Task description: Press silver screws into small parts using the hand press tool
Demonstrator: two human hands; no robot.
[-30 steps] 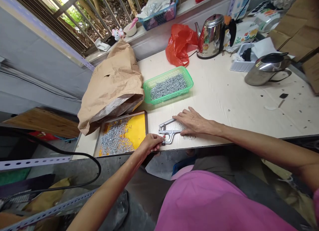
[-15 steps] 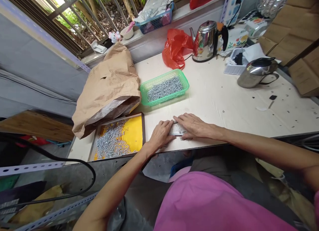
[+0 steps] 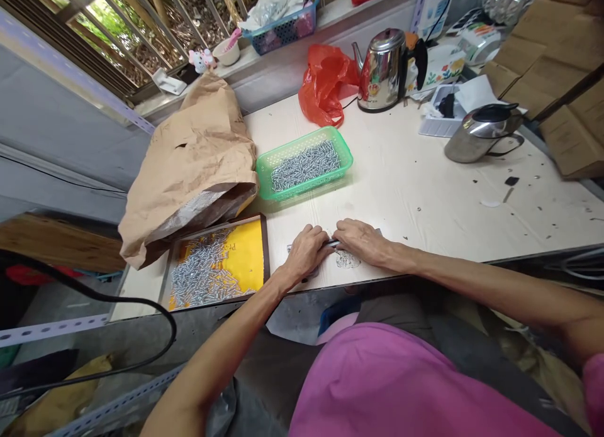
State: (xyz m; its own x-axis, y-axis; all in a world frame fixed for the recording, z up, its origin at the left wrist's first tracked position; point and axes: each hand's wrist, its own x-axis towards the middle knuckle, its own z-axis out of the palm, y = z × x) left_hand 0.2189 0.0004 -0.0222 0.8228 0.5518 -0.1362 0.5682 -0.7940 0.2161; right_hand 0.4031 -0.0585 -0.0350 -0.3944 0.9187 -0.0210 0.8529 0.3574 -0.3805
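Observation:
My left hand [image 3: 306, 253] and my right hand [image 3: 362, 241] are close together near the table's front edge. Fingers of both are closed around a narrow metal strip [image 3: 333, 243]. Most of the strip is hidden under them, so its exact kind does not show. Just below it, a patch of dark scribbled marks [image 3: 348, 259] shows on the tabletop. To the left of my left hand, a shallow tray [image 3: 265, 251] with a yellow bottom holds many small silver metal pins [image 3: 202, 270]. Beyond my hands, a green plastic basket [image 3: 346, 153] contains more such pins [image 3: 306, 166].
A crumpled brown paper bag [image 3: 189, 154] leans over the tray's back edge. Farther back are a red plastic bag [image 3: 323, 85], a steel kettle [image 3: 381, 69], a white container [image 3: 436, 126] and a steel jug [image 3: 476, 135]. Cardboard boxes [image 3: 557, 60] stand at the right.
Both hands have lifted the metal piece from lying flat; it now shows as a thin edge between them. The marked patch on the table has come into sight. The camera view has shifted slightly.

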